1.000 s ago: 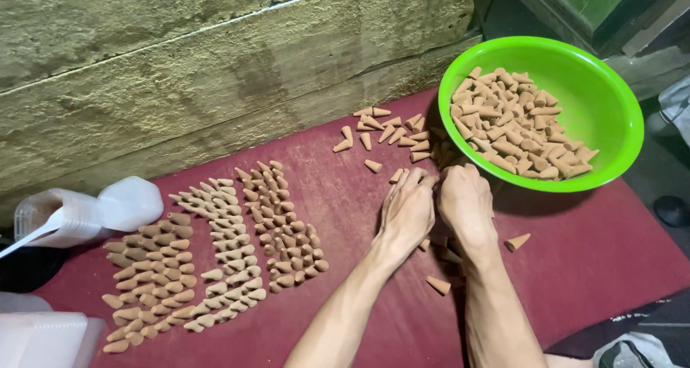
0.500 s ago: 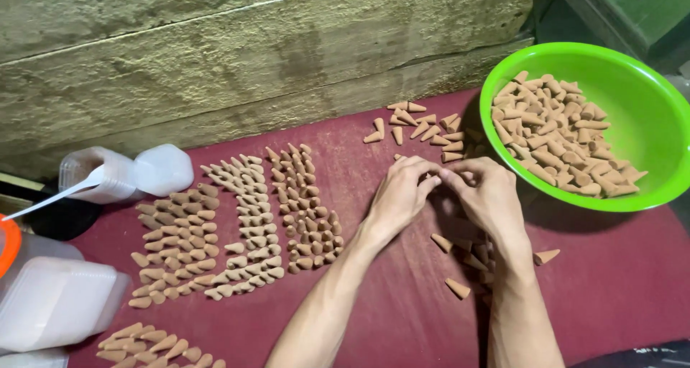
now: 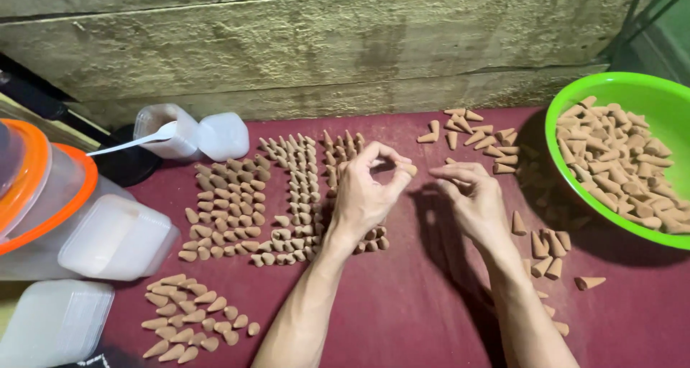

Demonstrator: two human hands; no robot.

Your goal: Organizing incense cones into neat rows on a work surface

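Observation:
My left hand (image 3: 366, 192) is raised over the maroon cloth (image 3: 402, 303), pinching one small tan cone (image 3: 408, 169) between thumb and fingertips, just above the right end of the neat rows of cones (image 3: 287, 195). My right hand (image 3: 471, 203) hovers beside it, fingers loosely curled and apart, holding nothing that I can see. Loose cones (image 3: 543, 246) lie to its right, and a scattered group (image 3: 474, 129) lies further back.
A bright green bowl (image 3: 575, 98) heaped with cones sits at the right edge. White lidded tubs, one with an orange rim (image 3: 72, 167), stand at the left, beside a small jar with a white spoon (image 3: 154, 134). Another cone cluster (image 3: 194, 325) lies front left. A concrete wall runs behind.
The view has shifted left, so more tubs show and the bowl sits further right. My left hand has lifted toward the rows with a cone pinched; both hands moved away from the loose cones.

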